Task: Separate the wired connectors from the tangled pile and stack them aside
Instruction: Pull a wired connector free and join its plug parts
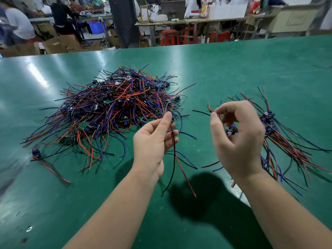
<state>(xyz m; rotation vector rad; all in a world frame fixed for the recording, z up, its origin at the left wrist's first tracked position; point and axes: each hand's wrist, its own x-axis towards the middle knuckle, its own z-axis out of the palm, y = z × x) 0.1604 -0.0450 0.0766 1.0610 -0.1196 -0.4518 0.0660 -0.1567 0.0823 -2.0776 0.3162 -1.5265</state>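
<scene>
At the far left of the green table (233, 65) a stray connector (36, 152) lay alone, its leads trailing toward the near edge, just apart from the tangled pile (111, 105). This pile of red, blue and black wires and small boards was heaped left of centre. Beside the pile's near right edge the left hand (154, 141) was raised, its thumb pressed against the curled fingers, pinching one wired connector (173, 151) by its leads. A black lead and a red lead hung down from the grip past the wrist. Further right the right hand (237, 139) hovered with its fingers curled and the thumb tip close to the forefinger tip. It was blurred, and whether it held anything could not be told. Partly behind it and to its right lay the sorted stack (280, 139) on the table, with its connector bodies bunched together and its leads fanning out toward the far and near sides.
</scene>
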